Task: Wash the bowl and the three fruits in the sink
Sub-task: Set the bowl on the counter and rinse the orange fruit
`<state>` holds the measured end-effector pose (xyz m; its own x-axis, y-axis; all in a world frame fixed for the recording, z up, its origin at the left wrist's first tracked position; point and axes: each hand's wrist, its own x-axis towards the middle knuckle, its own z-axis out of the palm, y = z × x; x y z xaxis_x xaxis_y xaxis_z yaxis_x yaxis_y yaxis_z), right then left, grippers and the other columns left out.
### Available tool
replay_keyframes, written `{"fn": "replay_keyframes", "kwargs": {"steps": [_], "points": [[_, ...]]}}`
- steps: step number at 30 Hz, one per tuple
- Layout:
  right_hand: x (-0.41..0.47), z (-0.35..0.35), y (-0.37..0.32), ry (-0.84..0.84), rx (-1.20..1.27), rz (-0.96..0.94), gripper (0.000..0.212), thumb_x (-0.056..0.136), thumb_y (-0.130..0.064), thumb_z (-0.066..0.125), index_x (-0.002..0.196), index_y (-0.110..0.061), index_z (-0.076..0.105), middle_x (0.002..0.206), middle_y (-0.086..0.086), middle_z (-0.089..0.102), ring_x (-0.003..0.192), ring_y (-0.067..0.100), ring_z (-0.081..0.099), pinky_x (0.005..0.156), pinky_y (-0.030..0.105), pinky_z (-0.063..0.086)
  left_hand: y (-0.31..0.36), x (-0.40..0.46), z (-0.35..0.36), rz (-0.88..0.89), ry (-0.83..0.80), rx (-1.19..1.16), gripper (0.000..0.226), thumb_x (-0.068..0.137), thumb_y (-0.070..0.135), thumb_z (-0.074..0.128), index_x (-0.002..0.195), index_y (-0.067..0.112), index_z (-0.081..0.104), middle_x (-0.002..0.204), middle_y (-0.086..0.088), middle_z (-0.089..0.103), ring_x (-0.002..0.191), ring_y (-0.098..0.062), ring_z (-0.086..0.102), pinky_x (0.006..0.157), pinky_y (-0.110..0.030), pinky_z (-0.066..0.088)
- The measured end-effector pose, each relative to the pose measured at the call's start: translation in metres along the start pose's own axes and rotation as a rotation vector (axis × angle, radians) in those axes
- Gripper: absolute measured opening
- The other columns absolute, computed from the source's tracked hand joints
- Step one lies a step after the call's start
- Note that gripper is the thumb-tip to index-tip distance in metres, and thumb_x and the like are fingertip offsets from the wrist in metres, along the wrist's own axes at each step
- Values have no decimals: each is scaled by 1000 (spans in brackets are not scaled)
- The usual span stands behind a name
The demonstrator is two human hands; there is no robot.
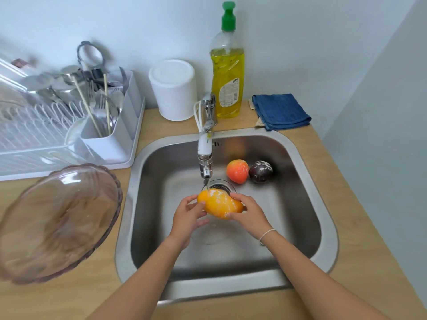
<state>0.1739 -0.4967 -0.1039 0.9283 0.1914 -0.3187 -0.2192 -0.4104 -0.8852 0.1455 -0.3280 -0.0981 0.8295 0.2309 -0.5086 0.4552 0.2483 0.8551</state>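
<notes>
At the left edge of the frame, your bowl (pixel 57 222) sits on the wooden surface (pixel 111 294), just beside the sink (pixel 307 172) and tilted, its far rim towards the drying rack (pixel 39 135). It looks like glass, so watch your left elbow as you work: I judge a nudge could rock it or slide it towards the sink's edge.

In the centre of the frame, your left hand (pixel 188 218) curls round the near end of the yellow-orange fruit (pixel 219 204), and your right hand (pixel 248 212) wraps its other end, fingers over the top. You hold it above the drain, right under the tap (pixel 205 155), where a thin stream hits its top. White streaks on the skin may be foam or water glare; I cannot tell which. Either way, a wet, smooth fruit is likely slippery, and loosening either hand could let it drop into the basin and bruise, or knock the others. Turning it too close to the spout may also spray water over the surface.

Right of centre, towards the back of the basin, the red fruit (pixel 237 170) and the dark fruit (pixel 260 171) lie touching each other, the dark one flecked with white. They are round and may roll when you reach for them.

In the upper right, the soap bottle (pixel 227 72) stands behind the tap, tall and easy to tip with a careless reach, and the blue cloth (pixel 280 111) lies beside it.
</notes>
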Motion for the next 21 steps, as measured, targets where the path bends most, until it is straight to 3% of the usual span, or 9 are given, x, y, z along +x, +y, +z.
{"fn": "replay_keyframes", "kwargs": {"steps": [6,11,16,21], "points": [[2,19,-6,-54,155,-41,50,77,3,63,113,-30,53,120,1,52,108,21,50,91,36,49,-1,-12,-28,-12,76,-59,31,90,16,59,117,9,47,106,-10,54,89,-26,61,77,-40,56],[4,20,-9,-64,312,-7,46,82,5,60,115,-26,52,118,2,50,105,25,52,87,35,49,-1,-13,-34,-16,78,-88,34,90,18,59,119,8,45,109,-10,52,91,-28,62,77,-41,57],[4,17,-6,-65,424,66,38,84,0,60,111,-25,55,122,6,51,107,27,54,78,29,52,-1,-13,-31,-68,9,-81,40,92,26,56,129,23,41,122,-10,47,97,-30,61,79,-41,56],[4,13,-9,-82,560,154,25,88,-9,58,111,-19,57,116,6,53,104,25,54,75,31,53,-2,-11,-31,-132,-44,-54,35,93,36,51,124,21,43,124,-11,46,104,-31,57,84,-39,54]]}}
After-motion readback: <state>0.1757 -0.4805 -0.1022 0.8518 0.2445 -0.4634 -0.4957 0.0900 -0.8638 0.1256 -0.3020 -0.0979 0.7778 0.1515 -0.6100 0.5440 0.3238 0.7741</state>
